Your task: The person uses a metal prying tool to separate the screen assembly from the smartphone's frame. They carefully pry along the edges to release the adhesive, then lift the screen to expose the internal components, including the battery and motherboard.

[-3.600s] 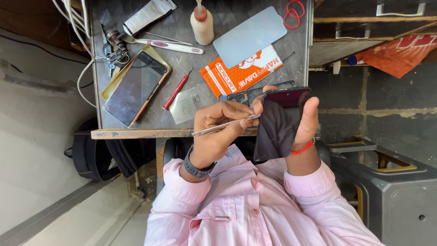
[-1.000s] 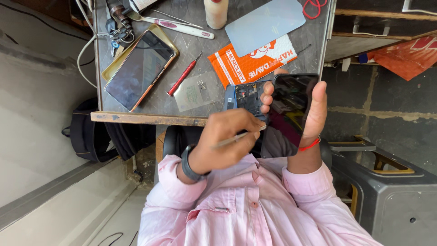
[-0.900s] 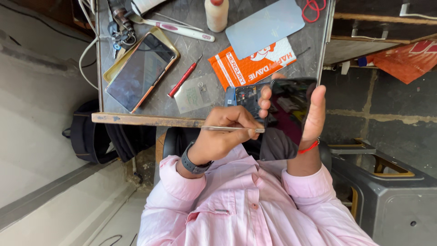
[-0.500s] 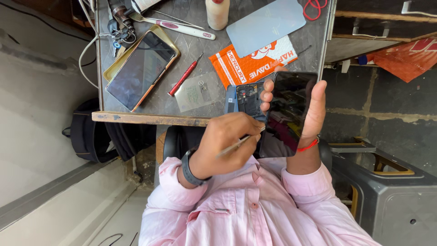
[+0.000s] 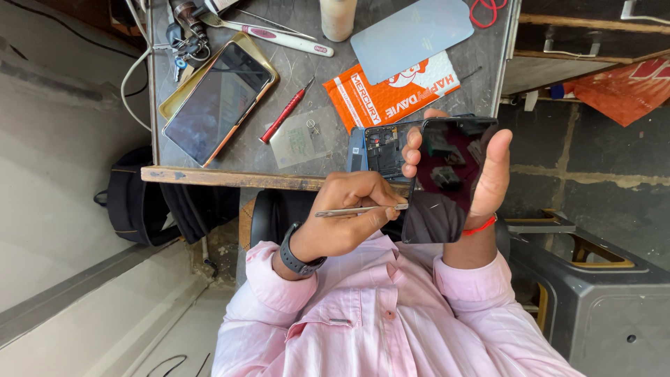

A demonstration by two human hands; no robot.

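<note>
Fingers [image 5: 363, 202] of the right hand [image 5: 345, 220] pinch thin tweezers [image 5: 359, 209], long axis level, tip pointing right at the phone's edge. Left hand [image 5: 481, 167], thumb upright, fingers curled round, grips the opened black phone [image 5: 447, 178] standing on end.

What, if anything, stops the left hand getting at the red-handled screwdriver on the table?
Probably nothing: the left hand is near the red-handled screwdriver, and nothing tall stands between. But its grip holds thin metal tweezers.

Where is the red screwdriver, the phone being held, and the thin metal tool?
red screwdriver [image 5: 285, 112], head view, middle of its red handle.
phone [image 5: 447, 181], head view, middle of its dark glossy panel.
thin metal tool [image 5: 352, 210], head view, middle of its silver shaft.
</note>
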